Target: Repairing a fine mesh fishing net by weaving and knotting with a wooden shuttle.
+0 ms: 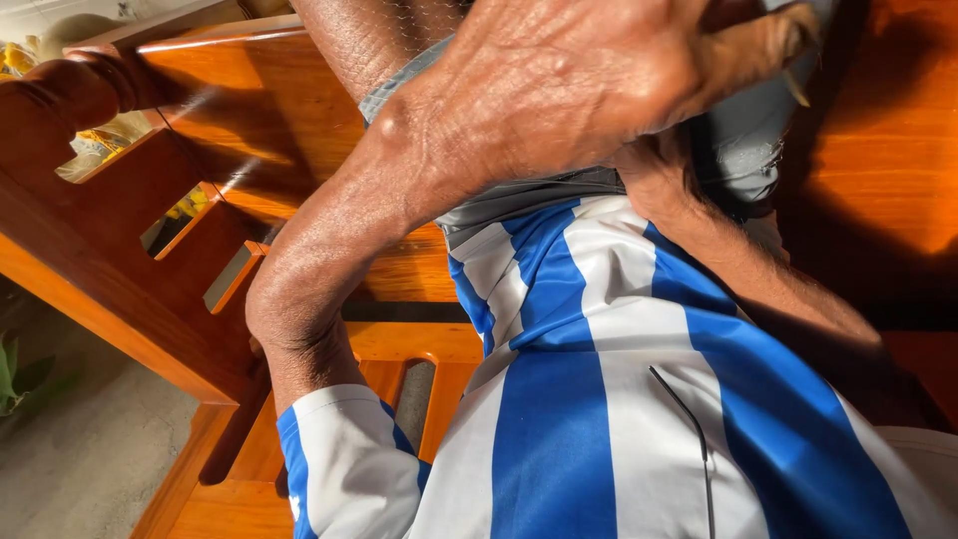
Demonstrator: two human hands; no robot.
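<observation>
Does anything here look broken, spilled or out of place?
Nothing stands out. The left hand and right hand are bunched close together over grey cloth, too close to tell their grip. The wooden chair looks intact and polished.

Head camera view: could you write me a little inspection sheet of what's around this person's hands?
Surface: polished orange-brown wooden seat, partly in shadow.
Things in hand: grey cloth at the waist, under both hands.
Clutter: nothing seen.
Hands: left hand lies over the cloth, fingers curled; right hand mostly hidden beneath it, grip unclear.
Cables: thin dark cord on the blue-and-white striped shirt.
Surroundings: slatted wooden armrest, pale floor, green leaf at the edge.
</observation>
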